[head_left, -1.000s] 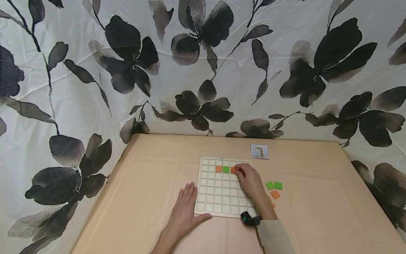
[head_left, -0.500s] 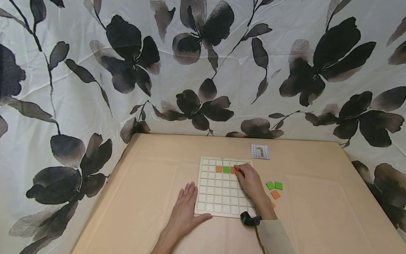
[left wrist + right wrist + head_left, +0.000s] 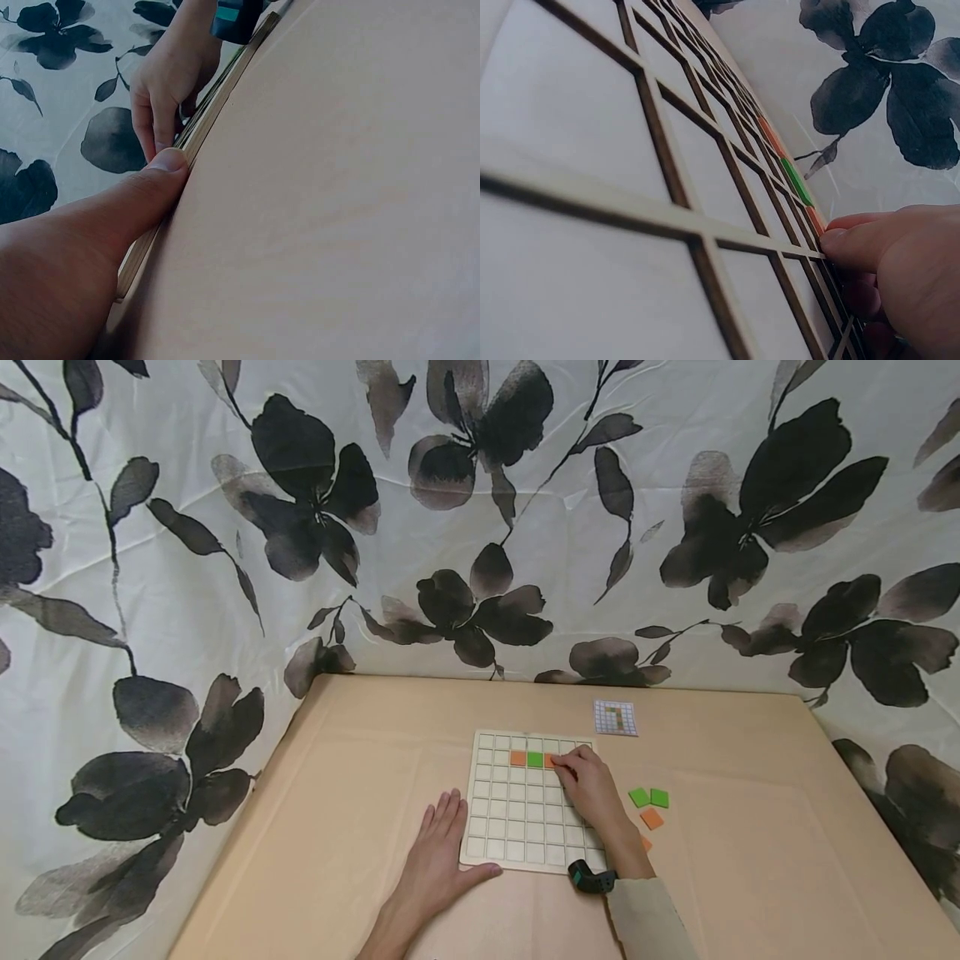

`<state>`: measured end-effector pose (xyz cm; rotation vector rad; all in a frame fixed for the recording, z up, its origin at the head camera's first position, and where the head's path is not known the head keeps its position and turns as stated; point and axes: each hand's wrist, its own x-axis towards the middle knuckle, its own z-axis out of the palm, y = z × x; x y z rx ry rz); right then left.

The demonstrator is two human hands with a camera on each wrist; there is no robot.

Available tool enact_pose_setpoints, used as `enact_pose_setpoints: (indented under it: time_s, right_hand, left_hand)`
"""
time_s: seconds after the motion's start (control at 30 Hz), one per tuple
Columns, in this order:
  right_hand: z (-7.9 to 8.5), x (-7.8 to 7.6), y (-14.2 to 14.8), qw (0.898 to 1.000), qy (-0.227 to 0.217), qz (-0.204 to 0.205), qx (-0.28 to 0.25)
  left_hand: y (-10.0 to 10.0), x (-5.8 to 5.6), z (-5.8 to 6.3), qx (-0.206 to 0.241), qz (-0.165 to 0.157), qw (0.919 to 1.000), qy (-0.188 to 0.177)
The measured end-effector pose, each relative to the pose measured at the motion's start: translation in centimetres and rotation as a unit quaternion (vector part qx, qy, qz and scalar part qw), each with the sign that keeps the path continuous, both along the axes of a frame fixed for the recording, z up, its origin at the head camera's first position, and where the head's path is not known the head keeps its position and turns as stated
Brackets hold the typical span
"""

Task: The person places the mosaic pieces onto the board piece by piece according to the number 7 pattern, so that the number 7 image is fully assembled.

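A pale square grid board (image 3: 495, 827) lies on the table, its cells framed by thin raised strips. In its second row from the far edge sit an orange tile (image 3: 517, 758), a green tile (image 3: 535, 759) and another orange tile (image 3: 549, 761). My right hand (image 3: 592, 785) pinches this last tile with thumb and forefinger, its other fingers curled beneath. In the right wrist view the thumb (image 3: 844, 244) covers part of that tile. My left hand (image 3: 435, 856) lies flat by the board's near left corner, its thumb (image 3: 169, 161) resting on the near edge.
Right of the board lie two green tiles (image 3: 659, 798) and an orange tile (image 3: 651, 819); one more orange tile (image 3: 647, 843) is partly hidden by the right wrist. A small pattern card (image 3: 615, 718) lies beyond the board. Flowered cloth (image 3: 465, 527) hangs behind the table (image 3: 337, 760).
My right fingertips have shifted slightly toward me on the right-hand orange tile, which lines up with the row. My left hand stays where it was.
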<state>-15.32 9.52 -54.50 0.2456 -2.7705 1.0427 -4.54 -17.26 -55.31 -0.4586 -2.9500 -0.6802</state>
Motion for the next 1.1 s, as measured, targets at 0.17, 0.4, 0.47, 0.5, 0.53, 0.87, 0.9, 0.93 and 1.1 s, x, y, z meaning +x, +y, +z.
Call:
enact_pose_setpoints:
  time_s: [0.17, 0.4, 0.47, 0.5, 0.53, 0.87, 0.9, 0.93, 1.1]
  right_hand:
    - [0.01, -0.02, -0.04, 1.0, -0.001, 0.001, 0.001]
    - [0.19, 0.05, -0.21, 1.0, 0.003, 0.002, 0.008]
    - [0.26, 0.09, -0.25, 1.0, -0.001, 0.0, 0.01]
    - [0.31, 0.13, -0.27, 1.0, -0.004, -0.001, 0.01]
    - [0.36, 0.17, -0.29, 1.0, -0.007, -0.002, 0.011]
    - [0.69, 0.65, -0.03, 1.0, -0.026, -0.002, 0.001]
    - [0.71, 0.67, 0.0, 1.0, -0.025, -0.001, 0.002]
    - [0.75, 0.71, 0.03, 1.0, -0.025, 0.001, 0.001]
    - [0.97, 0.95, 0.13, 1.0, -0.03, 0.006, -0.001]
  left_hand:
    - [0.08, 0.09, 0.02, 0.003, 0.0, 1.0, 0.004]
    - [0.03, 0.15, 0.11, 0.004, 0.0, 1.0, -0.003]
    - [0.0, 0.16, 0.08, 0.004, 0.0, 1.0, -0.003]
    - [0.0, 0.17, 0.08, 0.004, 0.0, 1.0, -0.003]
    - [0.0, 0.18, 0.1, 0.004, 0.0, 1.0, -0.003]
    - [0.04, 0.13, 0.1, 0.004, -0.002, 1.0, 0.0]
    - [0.06, 0.14, 0.14, 0.005, -0.002, 1.0, -0.001]
    - [0.06, 0.14, 0.16, 0.006, -0.002, 1.0, -0.002]
    - [0.06, 0.07, 0.1, 0.004, -0.001, 1.0, -0.003]
